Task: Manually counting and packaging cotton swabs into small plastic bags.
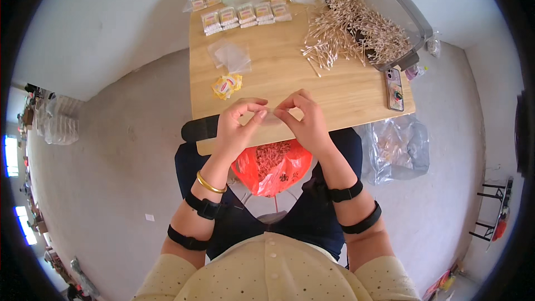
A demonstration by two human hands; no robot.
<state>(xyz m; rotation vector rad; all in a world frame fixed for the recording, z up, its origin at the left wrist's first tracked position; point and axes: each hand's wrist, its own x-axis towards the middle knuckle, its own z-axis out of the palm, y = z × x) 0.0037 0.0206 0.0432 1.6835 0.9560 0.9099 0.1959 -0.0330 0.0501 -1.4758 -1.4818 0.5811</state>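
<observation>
Over the near edge of the table, both hands pinch a small clear plastic bag (271, 120). My left hand (239, 121) grips its left side between thumb and fingers. On its right side, my right hand (305, 118) does the same. The bag is thin, and I cannot make out anything inside it. Beyond my left hand lie a loose pile of small yellow and white cards (227, 86) and a few flat clear bags (230, 56). Farther back stand rows of packed cotton swabs (246, 15).
Loose cotton swabs (356, 30) spill from a tipped grey plastic bin (409, 5) at the far right. A phone (394, 90) lies by the right table edge. Below the table edge, a red plastic bag (251, 170) sits between my legs. A clear bag (397, 150) is right of my knee.
</observation>
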